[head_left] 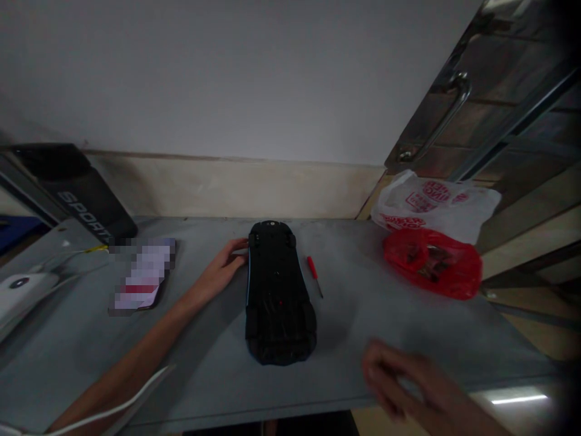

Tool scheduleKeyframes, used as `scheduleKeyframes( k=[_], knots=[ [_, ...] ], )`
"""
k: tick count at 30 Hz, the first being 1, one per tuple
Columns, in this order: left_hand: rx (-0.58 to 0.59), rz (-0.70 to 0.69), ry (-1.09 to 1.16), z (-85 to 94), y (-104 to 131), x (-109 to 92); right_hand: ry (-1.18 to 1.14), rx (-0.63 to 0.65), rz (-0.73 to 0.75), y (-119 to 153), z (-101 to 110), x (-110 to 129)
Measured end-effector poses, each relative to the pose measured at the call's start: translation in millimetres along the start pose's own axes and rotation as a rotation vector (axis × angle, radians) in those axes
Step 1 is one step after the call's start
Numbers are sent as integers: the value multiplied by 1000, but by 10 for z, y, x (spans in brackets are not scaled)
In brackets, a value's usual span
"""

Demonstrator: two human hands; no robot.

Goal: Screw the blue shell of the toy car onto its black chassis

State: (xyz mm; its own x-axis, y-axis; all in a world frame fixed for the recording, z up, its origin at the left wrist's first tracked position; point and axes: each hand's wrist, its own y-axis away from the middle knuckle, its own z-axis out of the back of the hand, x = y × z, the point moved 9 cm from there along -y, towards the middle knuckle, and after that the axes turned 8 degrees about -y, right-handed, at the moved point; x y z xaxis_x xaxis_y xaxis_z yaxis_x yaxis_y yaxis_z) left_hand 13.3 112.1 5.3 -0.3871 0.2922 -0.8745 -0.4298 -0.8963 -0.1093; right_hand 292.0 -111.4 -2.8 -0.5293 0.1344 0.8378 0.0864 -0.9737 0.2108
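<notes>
A toy car [276,278] lies upside down on the grey table, its black underside facing up. My left hand [229,261] rests at the car's left side, fingers apart, with the fingertips against its edge. To the right of the car is a small screwdriver [314,275] with a red handle and a thin metal shaft. Near the table's front right edge, my right hand [399,375] is blurred and apart from the car. Its fingers are curled toward the thumb; anything small between them cannot be made out.
A red plastic bag [436,263] and a white printed bag [438,203] sit at the back right. On the left are a phone [144,275], a black box marked SPORT [82,194] and a white device [27,297] with cables. A wall [236,188] closes off the back.
</notes>
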Motion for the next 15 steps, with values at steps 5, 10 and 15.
scheduleKeyframes(
  k=[5, 10, 15],
  knots=[
    [-9, 78, 27, -3, 45, -20, 359, -270, 245, -1217, 314, 422],
    [21, 132, 119, -40, 71, 58, 484, -227, 304, -1798, 199, 504],
    [64, 127, 155, -67, 46, 122, 267, -304, 409, -1740, 335, 687]
  ],
)
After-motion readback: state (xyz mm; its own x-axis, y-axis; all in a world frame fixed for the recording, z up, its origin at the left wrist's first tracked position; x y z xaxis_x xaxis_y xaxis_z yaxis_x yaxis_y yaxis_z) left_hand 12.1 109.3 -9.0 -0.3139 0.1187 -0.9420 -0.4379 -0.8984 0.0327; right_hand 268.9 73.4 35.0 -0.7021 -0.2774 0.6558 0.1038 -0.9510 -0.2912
